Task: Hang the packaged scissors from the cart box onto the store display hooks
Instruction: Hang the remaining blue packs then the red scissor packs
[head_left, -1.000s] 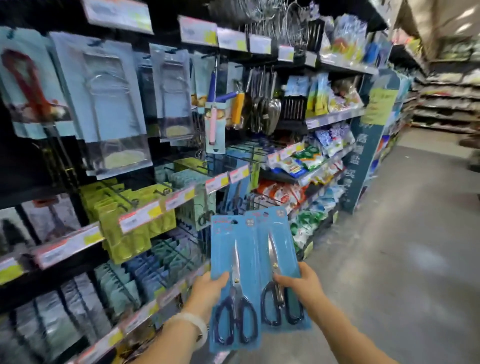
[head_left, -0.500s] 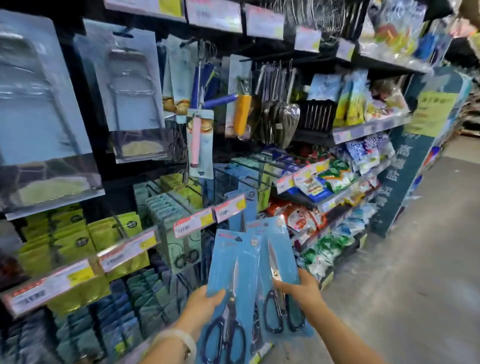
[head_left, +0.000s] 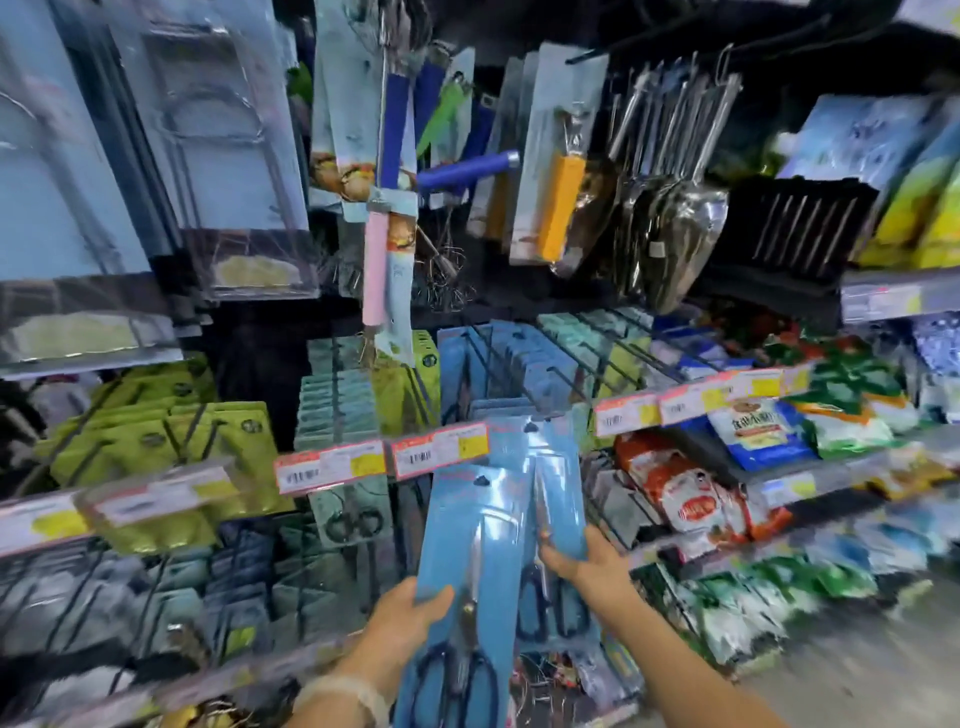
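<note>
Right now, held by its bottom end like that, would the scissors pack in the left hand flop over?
Probably not: the left scissors pack stands straight above the left hand, so its card seems stiff. The glossy front may be slippery. The black-handled scissors sit low, likely making it bottom-heavy.

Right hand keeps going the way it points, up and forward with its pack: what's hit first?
Probably the row of blue packs on the hooks behind the price tag. The right hand leads with its scissors pack; depth is unclear.

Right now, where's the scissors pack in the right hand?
Lower centre of the head view: the right scissors pack is held up beside the left scissors pack, just right of the price tag.
</note>
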